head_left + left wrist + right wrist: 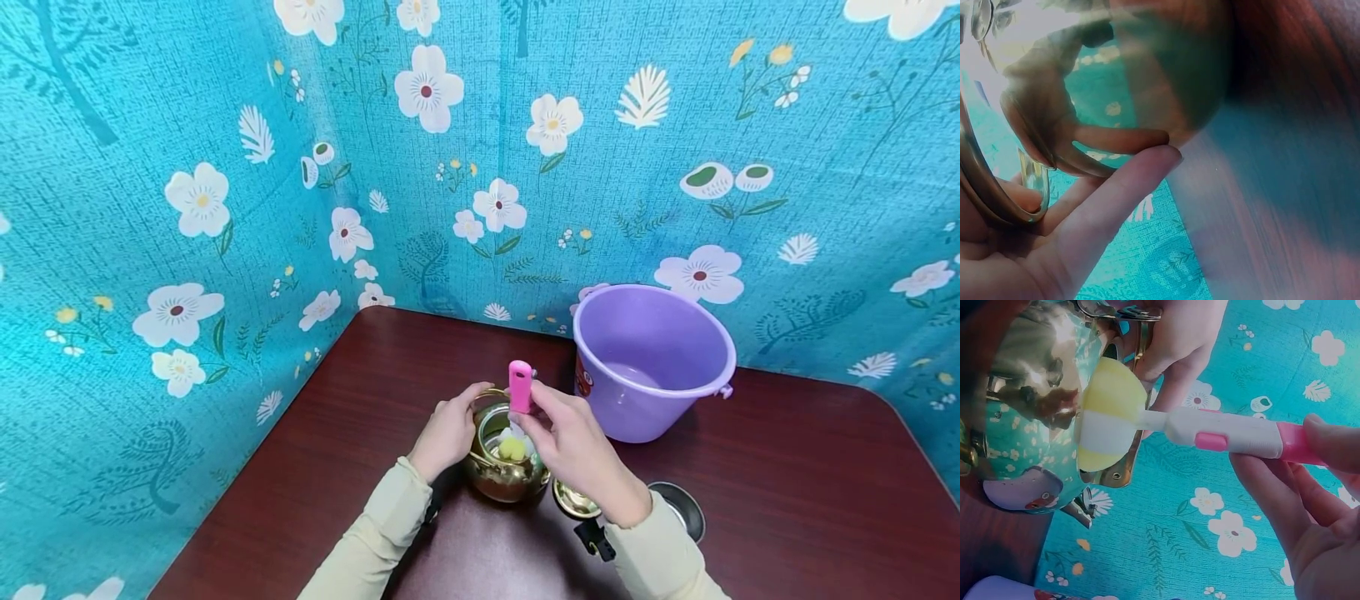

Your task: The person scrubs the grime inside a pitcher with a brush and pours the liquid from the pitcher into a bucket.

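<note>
A shiny gold kettle stands on the dark red table with its mouth uncovered. My left hand holds it at its left side, the fingers against the round body and the metal handle lying in the hand. Between thumb and fingers, my right hand pinches the pink end of a sponge brush, with the handle pointing up from the kettle. The brush's yellow and white sponge head sits at the kettle's mouth, its lower part hidden inside.
Behind and to the right stands a purple bucket. A gold lid lies just right of the kettle, partly under my right hand. Beyond my right wrist is a small dark metal dish, partly covered by the sleeve. Blue flowered cloth hangs behind the table.
</note>
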`<state>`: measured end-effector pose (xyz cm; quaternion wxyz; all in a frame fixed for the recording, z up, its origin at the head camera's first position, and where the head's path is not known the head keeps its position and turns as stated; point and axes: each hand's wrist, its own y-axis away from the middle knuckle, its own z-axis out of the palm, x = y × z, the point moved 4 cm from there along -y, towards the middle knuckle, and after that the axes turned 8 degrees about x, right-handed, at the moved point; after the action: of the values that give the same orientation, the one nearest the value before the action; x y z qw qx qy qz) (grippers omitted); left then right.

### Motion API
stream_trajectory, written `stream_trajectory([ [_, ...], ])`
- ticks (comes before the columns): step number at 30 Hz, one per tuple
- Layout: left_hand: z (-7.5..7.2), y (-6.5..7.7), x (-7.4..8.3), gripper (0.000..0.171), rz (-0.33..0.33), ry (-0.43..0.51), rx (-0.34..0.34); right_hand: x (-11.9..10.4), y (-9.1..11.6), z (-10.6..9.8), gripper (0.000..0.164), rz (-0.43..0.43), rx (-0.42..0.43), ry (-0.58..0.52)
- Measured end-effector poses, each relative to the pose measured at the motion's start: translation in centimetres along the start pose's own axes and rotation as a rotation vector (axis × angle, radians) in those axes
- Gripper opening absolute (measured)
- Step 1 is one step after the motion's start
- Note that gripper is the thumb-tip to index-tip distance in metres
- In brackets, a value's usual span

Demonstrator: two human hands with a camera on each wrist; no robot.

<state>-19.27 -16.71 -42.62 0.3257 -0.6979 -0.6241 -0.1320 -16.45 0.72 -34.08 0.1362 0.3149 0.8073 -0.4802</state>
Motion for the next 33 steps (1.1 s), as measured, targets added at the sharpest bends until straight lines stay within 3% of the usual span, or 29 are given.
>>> stream_trajectory([
  [9,0.0,-0.1,0.0,0.043,-0.023,0.009,-0.022,-0.5,0.4,0.0,0.023,-0.047,0.01,0.036],
  [23,0.1,-0.1,-0.1,0.04,-0.01,0.0,0.012,-0.5,1.3,0.2,0.018,-0.09,0.029,0.05],
  [33,0.1,-0.1,0.0,0.042,-0.011,0.001,0.015,-0.3,1.7,0.5,0.026,-0.155,0.099,0.033],
])
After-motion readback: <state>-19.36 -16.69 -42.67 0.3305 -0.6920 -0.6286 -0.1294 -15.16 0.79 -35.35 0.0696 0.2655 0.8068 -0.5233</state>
